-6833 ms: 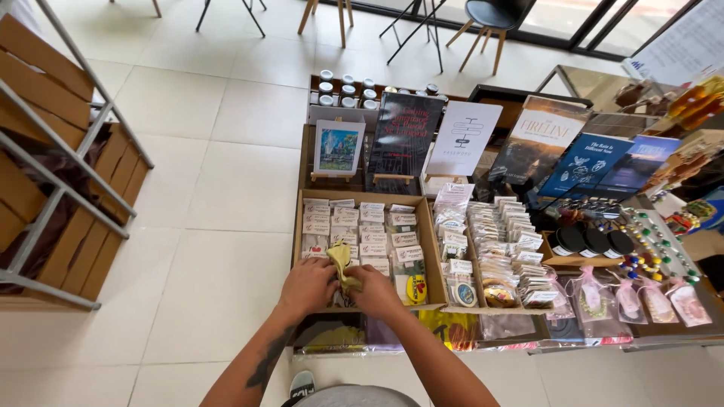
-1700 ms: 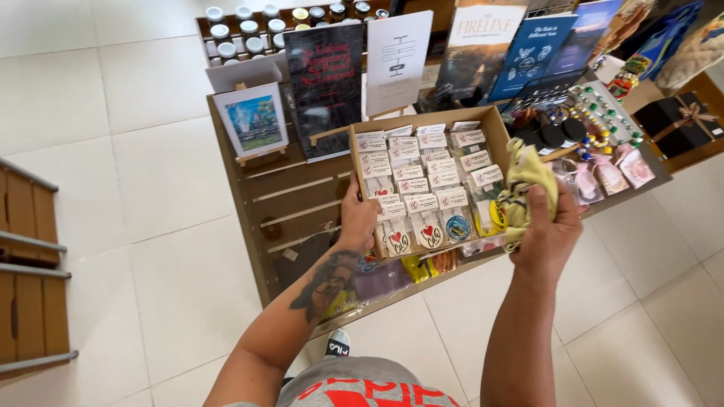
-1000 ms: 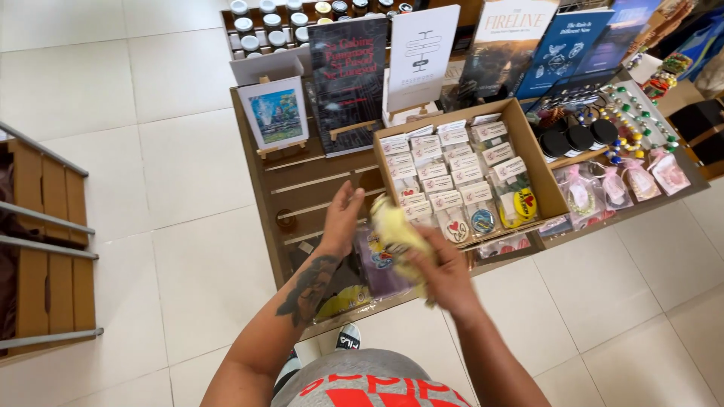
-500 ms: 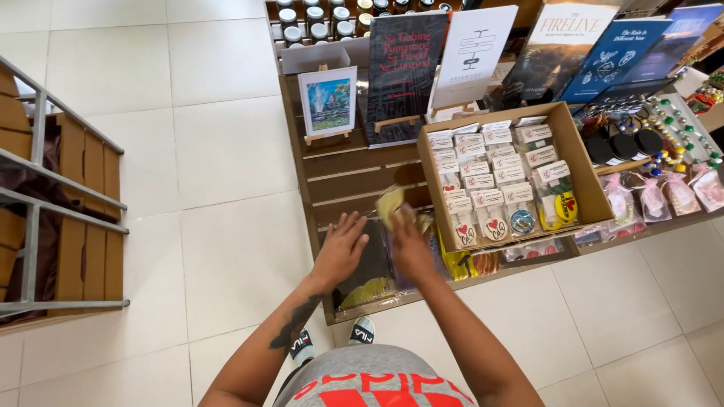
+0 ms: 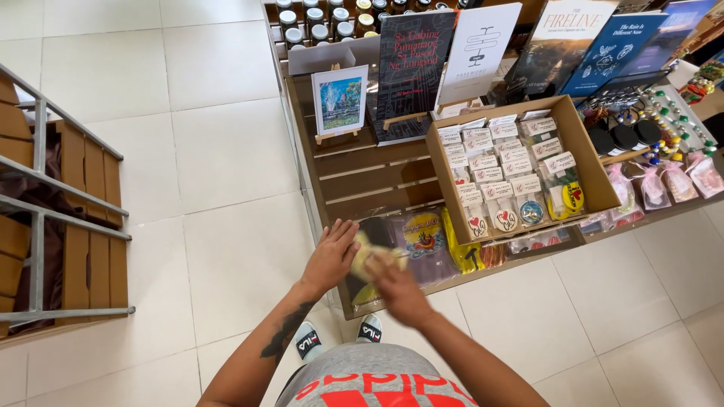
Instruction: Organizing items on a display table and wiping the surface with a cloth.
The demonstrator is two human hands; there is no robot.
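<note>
- A small yellow packet (image 5: 367, 252) sits between the person's two hands, just above the front edge of the wooden display stand (image 5: 377, 175), over its lower left corner.
- The right hand (image 5: 397, 280) is closed around the packet from below and the right, its fingers curled over the yellow wrapper.
- The left hand (image 5: 332, 255) lies against the packet's left side, fingers bent and touching it; how firmly it grips cannot be told.
- Directly behind the hands, a row of flat plastic packets (image 5: 424, 240) lies along the stand's front shelf, one showing a colourful picture, with more yellow packets (image 5: 460, 252) just to the right.
- To the right of these stands an open cardboard box (image 5: 587, 158), tilted towards the viewer and filled with rows of small carded items (image 5: 501, 162).
- Further back on the stand, a small framed picture (image 5: 340, 100) rests on an easel, beside a dark book (image 5: 412, 66) and a white card (image 5: 477, 51), both propped upright.
- Lidded jars (image 5: 313, 16) stand in a group at the very back.
- Small pink gift bags (image 5: 654, 185) lie at the far right of the shelf.
- On the tiled floor (image 5: 219, 151) to the left stands a wooden slatted rack with metal rails (image 5: 68, 203), well apart from the hands.
</note>
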